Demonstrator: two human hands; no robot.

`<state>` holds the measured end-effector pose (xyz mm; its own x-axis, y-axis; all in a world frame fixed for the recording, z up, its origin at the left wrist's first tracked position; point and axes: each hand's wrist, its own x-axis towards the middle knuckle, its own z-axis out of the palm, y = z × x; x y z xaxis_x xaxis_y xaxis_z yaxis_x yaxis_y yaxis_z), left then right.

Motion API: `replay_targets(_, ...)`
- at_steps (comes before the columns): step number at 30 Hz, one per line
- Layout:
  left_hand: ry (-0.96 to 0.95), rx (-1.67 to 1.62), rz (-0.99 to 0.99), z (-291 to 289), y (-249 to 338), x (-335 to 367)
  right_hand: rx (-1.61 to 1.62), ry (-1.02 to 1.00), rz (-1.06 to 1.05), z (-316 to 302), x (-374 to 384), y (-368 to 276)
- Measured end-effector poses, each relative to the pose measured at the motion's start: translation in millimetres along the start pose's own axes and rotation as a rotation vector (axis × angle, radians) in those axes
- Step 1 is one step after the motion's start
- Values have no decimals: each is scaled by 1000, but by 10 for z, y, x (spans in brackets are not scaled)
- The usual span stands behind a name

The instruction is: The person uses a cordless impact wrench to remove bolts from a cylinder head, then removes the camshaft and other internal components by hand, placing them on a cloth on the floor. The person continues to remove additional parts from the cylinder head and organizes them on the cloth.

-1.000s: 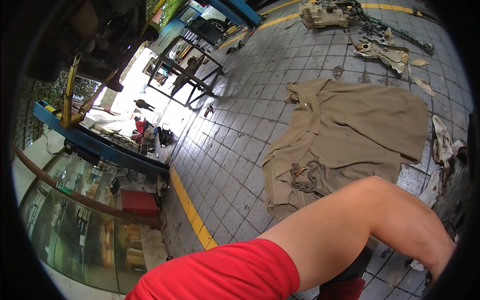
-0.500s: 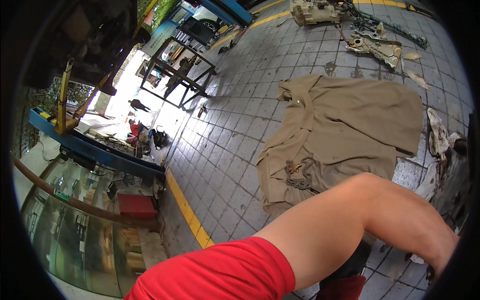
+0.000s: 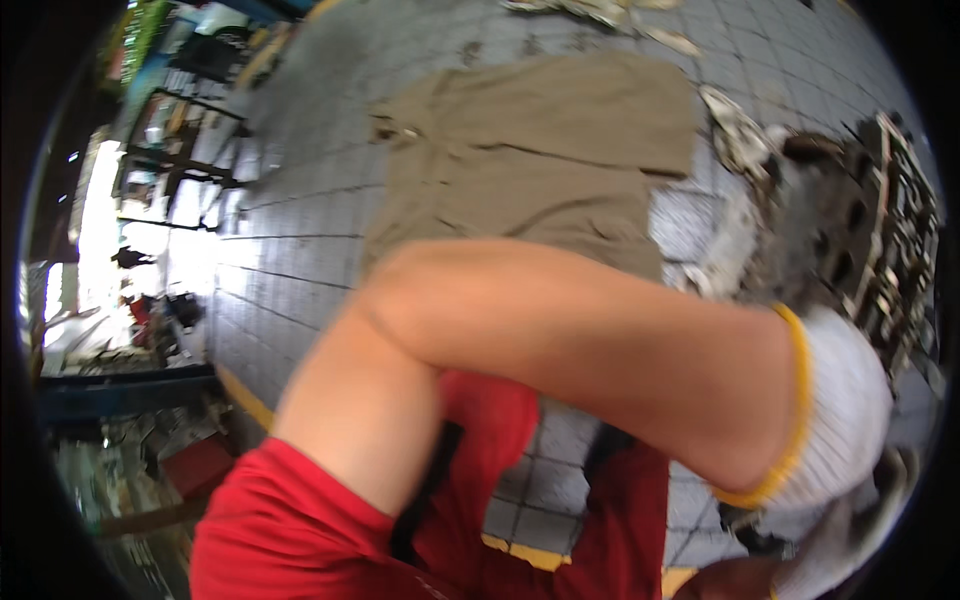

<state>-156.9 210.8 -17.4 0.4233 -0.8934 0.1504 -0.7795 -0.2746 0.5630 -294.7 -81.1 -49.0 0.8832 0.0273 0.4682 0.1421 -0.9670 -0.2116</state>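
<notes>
My left arm, in a red short sleeve, crosses the middle of the view to the right. My left hand (image 3: pixel 840 400) wears a white knit glove with a yellow cuff; its fingers are smeared and partly turned away. Below it, at the lower right edge, my right hand (image 3: pixel 845 545) shows as a blurred, greyish-white glove. Whether either hand holds anything cannot be made out. Dark greasy metal engine parts (image 3: pixel 820 225) lie just beyond the left glove. A small dark part (image 3: pixel 760 540) is on the floor by the right hand.
A khaki garment (image 3: pixel 560 120) is spread on grey floor tiles (image 3: pixel 310 130) ahead. A dirty white rag (image 3: pixel 735 135) lies beside the engine parts. Metal frame stand (image 3: pixel 190 160), red box (image 3: pixel 200 465) and blue lift beam (image 3: pixel 130 390) stand at left.
The view has swung right, bringing the engine parts and my gloved left hand into sight. My left arm now hides the chain's place on the garment.
</notes>
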Motion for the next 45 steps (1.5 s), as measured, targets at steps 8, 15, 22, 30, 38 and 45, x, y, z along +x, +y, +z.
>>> replay_targets(8, -58, 67, -344, -261, -11, -1343, 236, -37, -107, 637, 321, -1695)
replay_targets(15, 18, 41, -561, 143, -599, -2582, 369, -179, -340, 1843, 258, -2419)
replay_targets(22, 59, -48, -886, 1260, -809, -3570, 431, -518, -399, 2906, -406, -2940)
replay_targets(30, 268, 3, -987, 2064, -764, -4016, 487, -685, -502, 3263, -768, -3187)
replay_targets(38, 355, 40, -1082, 2121, -701, -4155, 621, -662, -575, 3388, -726, -3317)
replay_targets(45, 563, -45, -1366, 2073, -637, -4371, 798, -463, -440, 3274, -570, -3236)
